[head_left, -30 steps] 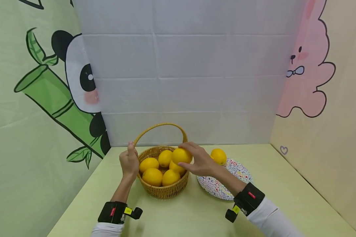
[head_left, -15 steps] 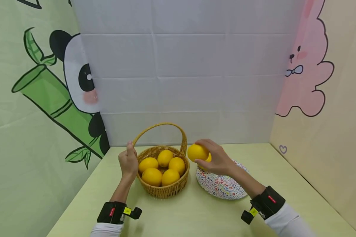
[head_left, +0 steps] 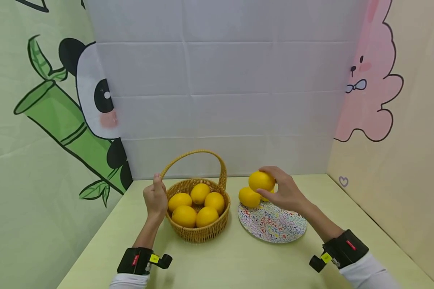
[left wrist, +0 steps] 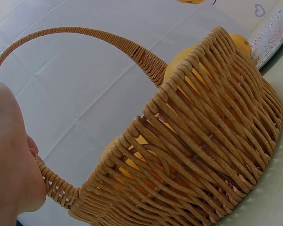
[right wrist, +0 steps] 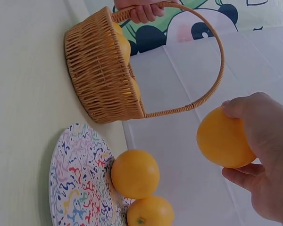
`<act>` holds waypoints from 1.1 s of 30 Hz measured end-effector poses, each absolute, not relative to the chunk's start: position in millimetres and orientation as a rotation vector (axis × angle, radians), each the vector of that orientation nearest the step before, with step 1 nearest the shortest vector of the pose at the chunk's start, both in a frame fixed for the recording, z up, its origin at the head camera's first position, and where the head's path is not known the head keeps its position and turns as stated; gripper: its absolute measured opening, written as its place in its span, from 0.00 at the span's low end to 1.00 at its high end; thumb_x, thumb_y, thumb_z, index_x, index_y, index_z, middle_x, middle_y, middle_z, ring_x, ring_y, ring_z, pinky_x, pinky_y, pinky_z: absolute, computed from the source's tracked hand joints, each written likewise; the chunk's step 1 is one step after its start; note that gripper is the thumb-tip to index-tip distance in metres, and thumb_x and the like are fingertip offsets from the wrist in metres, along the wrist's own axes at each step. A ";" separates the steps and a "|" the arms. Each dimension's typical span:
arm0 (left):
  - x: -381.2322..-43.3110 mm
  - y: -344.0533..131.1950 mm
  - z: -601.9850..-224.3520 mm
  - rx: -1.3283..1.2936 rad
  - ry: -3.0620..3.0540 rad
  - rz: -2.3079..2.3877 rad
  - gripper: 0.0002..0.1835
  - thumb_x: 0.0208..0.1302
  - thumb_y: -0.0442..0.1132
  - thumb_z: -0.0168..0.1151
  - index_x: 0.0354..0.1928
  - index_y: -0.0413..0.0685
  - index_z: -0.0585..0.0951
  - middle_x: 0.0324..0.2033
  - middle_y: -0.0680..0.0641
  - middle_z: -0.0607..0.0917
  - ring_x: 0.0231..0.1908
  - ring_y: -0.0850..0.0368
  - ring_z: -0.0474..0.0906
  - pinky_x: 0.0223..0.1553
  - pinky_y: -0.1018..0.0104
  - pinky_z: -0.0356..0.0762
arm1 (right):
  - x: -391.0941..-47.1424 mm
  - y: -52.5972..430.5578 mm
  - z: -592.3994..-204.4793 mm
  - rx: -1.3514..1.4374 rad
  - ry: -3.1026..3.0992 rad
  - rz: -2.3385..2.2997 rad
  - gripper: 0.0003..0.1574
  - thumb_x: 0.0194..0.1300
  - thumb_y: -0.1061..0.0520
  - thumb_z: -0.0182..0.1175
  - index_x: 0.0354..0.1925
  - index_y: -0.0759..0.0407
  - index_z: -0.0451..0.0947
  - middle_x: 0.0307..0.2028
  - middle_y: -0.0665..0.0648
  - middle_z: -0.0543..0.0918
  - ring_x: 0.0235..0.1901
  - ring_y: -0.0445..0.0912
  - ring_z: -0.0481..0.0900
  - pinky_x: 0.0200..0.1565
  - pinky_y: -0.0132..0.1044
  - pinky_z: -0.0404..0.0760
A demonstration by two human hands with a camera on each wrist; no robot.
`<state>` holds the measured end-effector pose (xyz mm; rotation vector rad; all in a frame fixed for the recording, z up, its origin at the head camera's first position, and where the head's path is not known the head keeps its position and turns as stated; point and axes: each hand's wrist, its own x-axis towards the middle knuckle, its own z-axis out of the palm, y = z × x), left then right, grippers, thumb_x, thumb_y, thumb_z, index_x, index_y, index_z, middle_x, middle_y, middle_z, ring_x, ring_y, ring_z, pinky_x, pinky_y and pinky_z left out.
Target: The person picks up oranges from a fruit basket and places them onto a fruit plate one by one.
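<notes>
My left hand (head_left: pixel 155 199) grips the left end of the arched handle (head_left: pixel 195 152) of a wicker basket (head_left: pixel 200 234). Several oranges (head_left: pixel 184 216) lie in the basket. To the right, my right hand (head_left: pixel 287 193) holds an orange (head_left: pixel 259 181) between thumb and fingers, raised over the far part of a plate (head_left: pixel 271 226) with multicoloured squiggles. Two oranges rest on that plate: one (right wrist: pixel 135 173) shows fully in the right wrist view, and another (right wrist: pixel 151 212), with its stem end visible, touches it. From the head, the second is mostly hidden behind the held orange and hand.
Basket and plate stand side by side on a pale table (head_left: pixel 217 265), a narrow gap between them. A white sheet (head_left: pixel 231 100) hangs behind the table. Printed side walls (head_left: pixel 390 168) flank it, with a panda at left and a pink animal at right.
My right hand has carried the orange from above the basket rightward to above the plate. The left hand keeps its grip on the handle, and the basket stays in place.
</notes>
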<state>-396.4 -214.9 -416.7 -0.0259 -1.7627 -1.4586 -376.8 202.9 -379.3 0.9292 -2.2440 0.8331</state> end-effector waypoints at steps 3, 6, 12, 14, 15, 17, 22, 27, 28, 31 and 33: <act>-395.4 -215.3 -417.2 -0.030 -1.760 -1.462 0.39 0.80 0.60 0.43 0.08 0.50 0.65 0.07 0.61 0.59 0.10 0.62 0.52 0.13 0.70 0.47 | -380.6 212.5 -381.7 0.881 -2.252 0.833 0.40 0.59 0.53 0.76 0.65 0.62 0.73 0.59 0.57 0.78 0.47 0.45 0.78 0.43 0.44 0.85; -395.5 -215.2 -416.8 -0.034 -1.756 -1.456 0.39 0.80 0.61 0.43 0.08 0.50 0.65 0.07 0.62 0.59 0.11 0.62 0.53 0.14 0.70 0.48 | -386.5 222.7 -385.7 0.830 -2.263 0.847 0.40 0.59 0.53 0.76 0.65 0.62 0.72 0.59 0.57 0.78 0.49 0.46 0.77 0.44 0.45 0.85; -394.9 -214.7 -416.4 -0.041 -1.749 -1.451 0.39 0.80 0.60 0.43 0.08 0.49 0.65 0.07 0.62 0.59 0.11 0.62 0.53 0.14 0.70 0.48 | -398.4 239.2 -396.3 0.713 -2.303 0.866 0.41 0.60 0.53 0.75 0.66 0.63 0.71 0.60 0.61 0.77 0.50 0.51 0.78 0.46 0.50 0.86; -394.6 -214.4 -416.4 -0.043 -1.747 -1.455 0.39 0.80 0.60 0.43 0.09 0.49 0.65 0.07 0.62 0.59 0.11 0.62 0.53 0.13 0.70 0.48 | -401.5 243.4 -400.0 0.673 -2.321 0.874 0.41 0.60 0.53 0.75 0.67 0.64 0.71 0.61 0.62 0.76 0.50 0.53 0.78 0.47 0.52 0.85; -394.1 -214.1 -416.5 -0.043 -1.747 -1.458 0.38 0.80 0.60 0.43 0.09 0.49 0.65 0.07 0.62 0.59 0.11 0.62 0.53 0.13 0.71 0.48 | -402.5 245.1 -401.5 0.656 -2.331 0.887 0.41 0.60 0.53 0.75 0.67 0.65 0.70 0.61 0.63 0.76 0.51 0.54 0.78 0.48 0.53 0.85; -393.4 -213.6 -416.6 -0.044 -1.746 -1.462 0.38 0.80 0.60 0.43 0.09 0.49 0.65 0.07 0.62 0.59 0.10 0.62 0.53 0.13 0.71 0.48 | -404.1 248.5 -404.5 0.618 -2.351 0.916 0.41 0.61 0.52 0.74 0.67 0.65 0.70 0.61 0.64 0.76 0.51 0.56 0.78 0.48 0.55 0.84; -392.9 -213.4 -417.3 -0.049 -1.746 -1.469 0.38 0.81 0.59 0.43 0.09 0.48 0.65 0.06 0.62 0.59 0.10 0.63 0.52 0.13 0.71 0.47 | -408.1 257.3 -412.4 0.526 -2.413 0.963 0.42 0.62 0.53 0.74 0.67 0.67 0.69 0.61 0.67 0.75 0.49 0.58 0.78 0.47 0.55 0.85; -392.6 -213.0 -416.3 -0.026 -1.767 -1.458 0.38 0.82 0.56 0.43 0.09 0.49 0.64 0.06 0.62 0.58 0.09 0.67 0.50 0.13 0.71 0.46 | -415.4 265.4 -421.8 0.461 -2.469 0.958 0.41 0.61 0.55 0.73 0.65 0.68 0.68 0.59 0.69 0.75 0.47 0.59 0.79 0.46 0.55 0.85; -393.3 -213.2 -416.6 -0.026 -1.765 -1.456 0.38 0.82 0.55 0.43 0.09 0.49 0.64 0.06 0.61 0.58 0.09 0.68 0.50 0.13 0.71 0.46 | -416.9 266.8 -423.7 0.453 -2.477 0.958 0.40 0.61 0.55 0.73 0.65 0.69 0.68 0.58 0.69 0.75 0.46 0.59 0.79 0.46 0.55 0.85; -393.4 -212.7 -417.1 -0.017 -1.765 -1.452 0.37 0.83 0.52 0.43 0.09 0.47 0.63 0.06 0.60 0.57 0.09 0.70 0.49 0.13 0.71 0.46 | -421.5 270.4 -430.3 0.424 -2.499 0.948 0.40 0.59 0.56 0.74 0.63 0.69 0.69 0.57 0.69 0.76 0.45 0.59 0.78 0.46 0.55 0.85; -393.8 -212.8 -417.8 -0.018 -1.763 -1.451 0.37 0.83 0.51 0.43 0.09 0.47 0.63 0.06 0.61 0.57 0.08 0.70 0.49 0.13 0.71 0.45 | -424.8 272.7 -435.2 0.414 -2.515 0.936 0.40 0.58 0.56 0.74 0.62 0.69 0.69 0.56 0.68 0.76 0.45 0.59 0.78 0.46 0.55 0.85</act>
